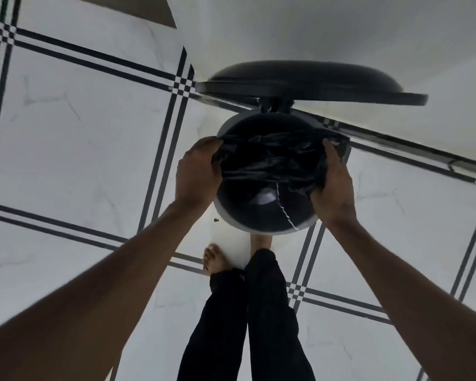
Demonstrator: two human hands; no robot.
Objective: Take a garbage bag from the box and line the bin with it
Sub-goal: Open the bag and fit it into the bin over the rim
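I see a round bin (261,215) with pale rim and dark hollow standing on glossy white floor (66,133) tiles by the wall, domed black lid (308,78) raised behind, my left hand (197,171) and right hand (331,185) each clenched on crinkled black garbage bag (270,158) stretched across the rim's far half, near half uncovered, bare floor either side

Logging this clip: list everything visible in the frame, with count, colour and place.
bin: one, round, pale rim, dark inside, on the floor by the wall, centre.
lid: one, black, raised open behind the bin.
garbage bag: one, black, crumpled, stretched over the bin's far half.
floor: white tiles with black stripes.
wall: white, upper right.
left hand: grips the bag's left edge.
right hand: grips the bag's right edge.
legs: two, black trousers, bare feet, by the bin.
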